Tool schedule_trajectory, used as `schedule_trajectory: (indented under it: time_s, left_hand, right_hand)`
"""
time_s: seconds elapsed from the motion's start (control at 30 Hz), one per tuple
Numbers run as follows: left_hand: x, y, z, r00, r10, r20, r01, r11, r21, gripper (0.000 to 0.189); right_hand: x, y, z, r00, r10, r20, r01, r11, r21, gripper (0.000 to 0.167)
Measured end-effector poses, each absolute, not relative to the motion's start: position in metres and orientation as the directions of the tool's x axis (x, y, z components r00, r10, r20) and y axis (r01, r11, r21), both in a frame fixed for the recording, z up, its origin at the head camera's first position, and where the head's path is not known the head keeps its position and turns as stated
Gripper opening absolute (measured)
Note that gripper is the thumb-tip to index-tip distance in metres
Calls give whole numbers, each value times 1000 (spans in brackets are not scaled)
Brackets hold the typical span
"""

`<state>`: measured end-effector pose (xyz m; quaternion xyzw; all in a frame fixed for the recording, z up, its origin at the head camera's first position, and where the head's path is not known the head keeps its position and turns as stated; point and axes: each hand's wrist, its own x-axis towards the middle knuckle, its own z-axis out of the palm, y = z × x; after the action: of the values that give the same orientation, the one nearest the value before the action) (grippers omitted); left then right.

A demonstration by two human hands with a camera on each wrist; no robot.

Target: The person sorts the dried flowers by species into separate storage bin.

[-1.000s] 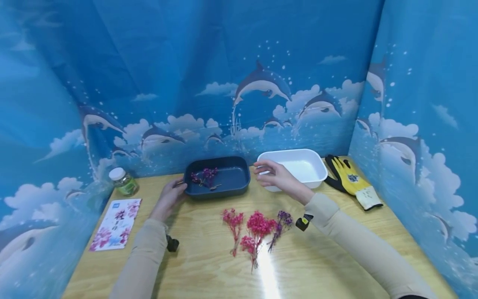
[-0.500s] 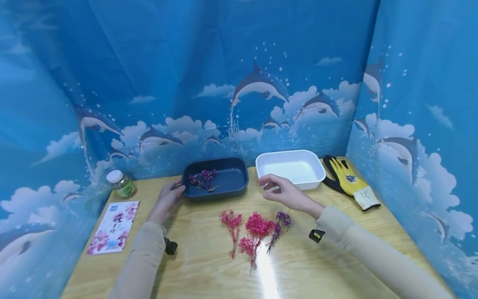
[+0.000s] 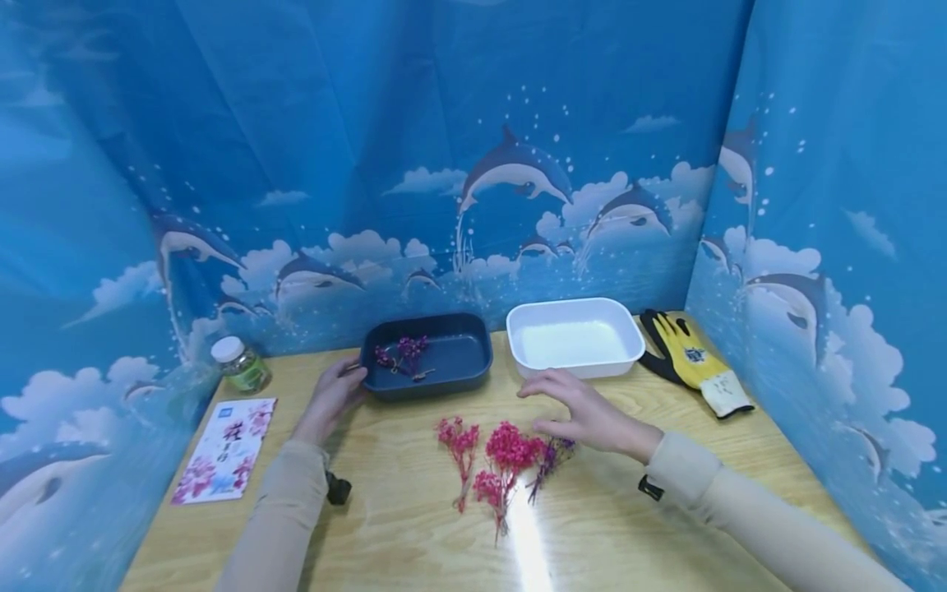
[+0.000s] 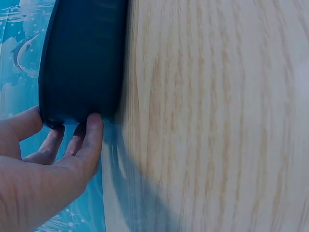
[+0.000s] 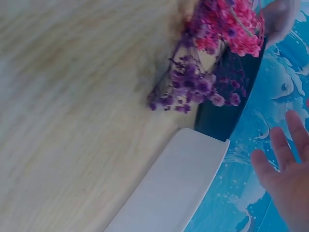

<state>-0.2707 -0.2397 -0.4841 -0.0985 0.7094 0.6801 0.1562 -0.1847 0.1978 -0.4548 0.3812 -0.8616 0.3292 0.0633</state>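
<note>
At the left end of a dark rectangular tray (image 3: 451, 385), my left hand (image 3: 333, 399) holds on, its thumb at the rim and fingers against the end wall in the left wrist view. Purple dried flowers (image 3: 411, 352) lie inside that tray. My right hand (image 3: 588, 411) is over the table with thumb and fingers apart, holding nothing. Just below it is a purple dried-flower sprig (image 3: 546, 470), partly hidden by the hand. Beside this sprig lie a pink dried-flower bunch (image 3: 512, 448) and a smaller pink sprig (image 3: 460, 444).
A white tray (image 3: 573, 370) stands at the back, right of the dark one. Farther right lies a yellow and black work glove (image 3: 691, 353). A lidded jar (image 3: 242, 366) and a printed flower packet (image 3: 225, 452) sit on the left. Blue dolphin-print sheeting (image 3: 414, 197) encloses the table.
My right hand has moved down and toward me, from in front of the white tray to above the purple sprig, its fingers spreading. My left hand stays at the dark tray.
</note>
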Motion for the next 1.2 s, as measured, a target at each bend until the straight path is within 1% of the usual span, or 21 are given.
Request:
schedule_trajectory:
  time_s: [0.17,0.3,0.47,0.57,0.7,0.83,1.0,1.2]
  left_hand:
    - [-271,-239,-483,-932,66,-357,-354,55,934,62]
    - [-271,-239,-483,-932,62,-358,-354,57,933,62]
    - [-272,-239,-484,-930,64,-361,-358,51,932,62]
    - [-272,-240,-485,-930,66,-361,-359,46,932,63]
    - [-272,-241,-486,-931,62,-360,-358,35,933,62]
    - [-272,-241,-486,-931,65,-358,-356,34,934,62]
    - [-272,-241,-486,-931,66,-360,-359,34,933,63]
    - [-271,-241,-486,-932,70,-357,-355,30,934,63]
  right_hand:
    - [-177,202,-462,-661,-660,358,-744,513,-428,59]
    - [-174,205,-468,-602,-707,370,-796,496,-348,67]
    - [-170,211,-476,-530,-760,376,-848,461,-262,65]
    - [-168,215,-481,-505,-787,355,-863,453,-224,63]
    - [-167,217,-485,-488,-816,309,-873,458,-168,59]
    - [-165,218,-488,-490,-829,269,-871,477,-115,52]
    - [-163,219,-493,-491,-835,250,-868,493,-58,46]
    - [-163,219,-502,-473,-843,254,-872,490,1,44]
